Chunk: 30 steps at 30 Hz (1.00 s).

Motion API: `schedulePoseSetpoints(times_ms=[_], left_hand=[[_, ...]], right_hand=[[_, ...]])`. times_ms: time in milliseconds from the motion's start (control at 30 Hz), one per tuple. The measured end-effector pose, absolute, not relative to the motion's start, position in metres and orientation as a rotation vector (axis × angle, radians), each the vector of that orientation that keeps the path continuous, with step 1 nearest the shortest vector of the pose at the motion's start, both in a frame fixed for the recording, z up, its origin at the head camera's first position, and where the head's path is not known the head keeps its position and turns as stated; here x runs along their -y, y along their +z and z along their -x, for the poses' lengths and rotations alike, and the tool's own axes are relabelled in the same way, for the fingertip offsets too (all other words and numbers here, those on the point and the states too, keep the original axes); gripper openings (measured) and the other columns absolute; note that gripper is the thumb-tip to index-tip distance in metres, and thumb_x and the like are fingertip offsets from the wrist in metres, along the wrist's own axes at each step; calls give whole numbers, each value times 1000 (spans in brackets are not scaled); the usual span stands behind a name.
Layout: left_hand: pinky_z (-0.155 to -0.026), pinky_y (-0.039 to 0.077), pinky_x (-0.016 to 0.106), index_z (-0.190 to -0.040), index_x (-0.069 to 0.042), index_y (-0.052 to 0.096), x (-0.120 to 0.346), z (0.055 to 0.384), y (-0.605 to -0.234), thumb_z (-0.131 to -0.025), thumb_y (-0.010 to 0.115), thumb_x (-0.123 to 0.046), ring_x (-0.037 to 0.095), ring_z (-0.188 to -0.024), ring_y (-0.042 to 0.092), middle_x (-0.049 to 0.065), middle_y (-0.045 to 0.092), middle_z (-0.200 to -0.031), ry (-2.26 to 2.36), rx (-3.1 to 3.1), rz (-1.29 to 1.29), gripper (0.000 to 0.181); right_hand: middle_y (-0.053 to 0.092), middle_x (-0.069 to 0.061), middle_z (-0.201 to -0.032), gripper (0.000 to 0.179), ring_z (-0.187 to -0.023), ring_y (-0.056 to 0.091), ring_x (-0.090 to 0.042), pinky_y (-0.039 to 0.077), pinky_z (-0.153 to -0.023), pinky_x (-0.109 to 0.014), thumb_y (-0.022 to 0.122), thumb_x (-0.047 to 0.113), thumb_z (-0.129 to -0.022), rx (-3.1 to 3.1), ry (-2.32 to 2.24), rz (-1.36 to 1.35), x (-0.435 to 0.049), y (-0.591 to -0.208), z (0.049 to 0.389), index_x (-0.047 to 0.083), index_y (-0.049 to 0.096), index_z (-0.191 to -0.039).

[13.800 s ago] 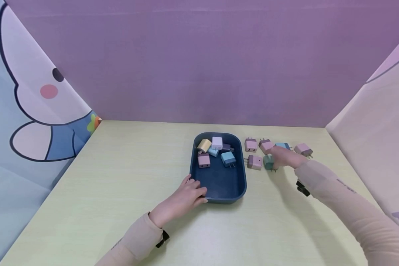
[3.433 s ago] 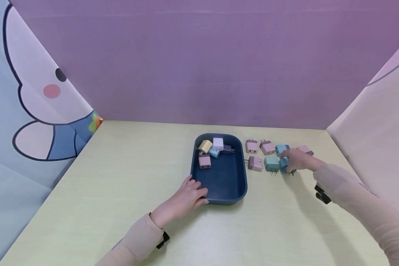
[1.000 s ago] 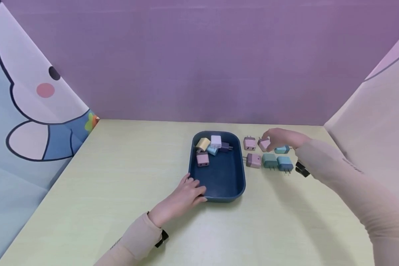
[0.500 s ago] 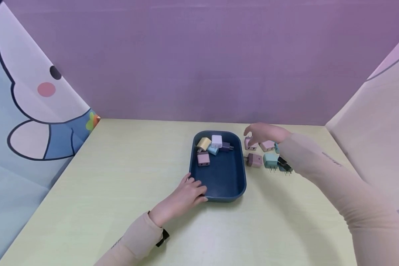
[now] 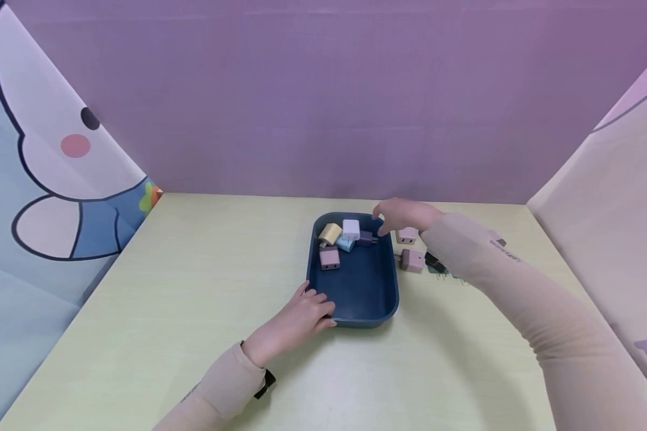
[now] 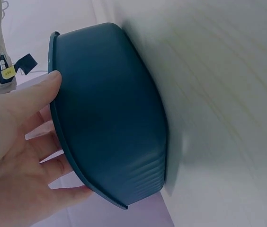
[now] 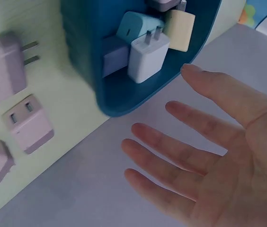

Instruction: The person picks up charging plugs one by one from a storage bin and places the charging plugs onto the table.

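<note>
A dark blue bin (image 5: 354, 322) holds several wall chargers: a yellow one (image 5: 330, 233), a white one (image 5: 351, 230), a light blue one (image 5: 345, 243), a dark purple one (image 5: 363, 239) and a pink one (image 5: 329, 258). My left hand (image 5: 298, 317) grips the bin's near left rim, thumb outside and fingers over the edge in the left wrist view. At the bin's far right corner hovers my right hand (image 5: 404, 215), its fingers spread and holding nothing, near the white charger (image 7: 147, 57) in the right wrist view.
Right of the bin lie more chargers on the pale table (image 5: 221, 269): a pink one (image 5: 407, 235) and a pink-purple one (image 5: 412, 261). Others are mostly hidden under my right sleeve (image 5: 496, 269). A purple backdrop (image 5: 323, 102) stands behind the table.
A blue charger has gone from the bin to the table beside the green one, where my right hand let it go. That hand has since moved left to the bin. My left hand has stayed put.
</note>
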State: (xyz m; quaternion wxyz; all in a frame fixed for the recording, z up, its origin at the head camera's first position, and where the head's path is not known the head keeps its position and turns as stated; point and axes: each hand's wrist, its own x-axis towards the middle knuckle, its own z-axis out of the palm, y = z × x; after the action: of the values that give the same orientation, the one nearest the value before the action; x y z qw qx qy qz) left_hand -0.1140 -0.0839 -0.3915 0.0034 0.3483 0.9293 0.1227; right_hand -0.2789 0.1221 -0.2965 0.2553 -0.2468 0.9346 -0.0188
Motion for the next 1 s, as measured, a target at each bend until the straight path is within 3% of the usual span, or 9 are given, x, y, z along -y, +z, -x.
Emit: schedulePoseSetpoints(times_ms=[400,600,1000], left_hand=[[-97,29,52,-80,-14,58,84,114,-392,-84,59,-28,14,-75,49,-4,53,-74,366,-2928,-1103,15],[-97,28,52,-80,-14,58,83,114,-393,-84,58,-29,14,-74,48,-5,52,-74,369,-2933,-1101,15],[-96,29,53,-82,-14,59,84,114,-393,-83,60,-28,15,-75,49,-3,54,-75,390,-2942,-1120,14]], right_hand=[[49,-14,-122,39,-100,50,-24,43,-84,-37,56,14,-86,-2542,-29,770,-83,-303,282,1,48,-123],[47,-14,-126,41,-110,47,-25,40,-91,-37,56,12,-86,-2560,-87,815,-67,-309,280,1,47,-124],[49,-13,-124,37,-110,48,-24,40,-92,-35,58,10,-85,-2596,-140,814,-43,-323,287,0,50,-121]])
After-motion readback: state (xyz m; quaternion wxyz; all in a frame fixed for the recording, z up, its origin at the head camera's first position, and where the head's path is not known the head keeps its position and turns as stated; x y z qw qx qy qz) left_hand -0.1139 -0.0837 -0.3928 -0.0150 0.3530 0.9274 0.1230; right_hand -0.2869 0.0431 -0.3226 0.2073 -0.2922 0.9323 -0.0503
